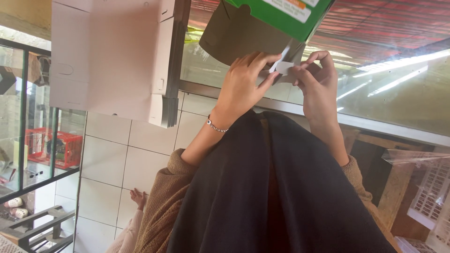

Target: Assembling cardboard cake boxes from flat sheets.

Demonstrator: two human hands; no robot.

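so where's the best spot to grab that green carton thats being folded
Probably the free grey flap edge of the green carton, coming from its left side: both the left hand and right hand crowd the small white tab at its lower corner.

There is only one view, from a camera worn on the person's head. It looks steeply down along the body, so close that the dark garment [276, 187] fills the lower middle. The picture is turned: the tiled floor [112, 159] stands at the left and the glass counter top [393, 93] runs across the upper right.
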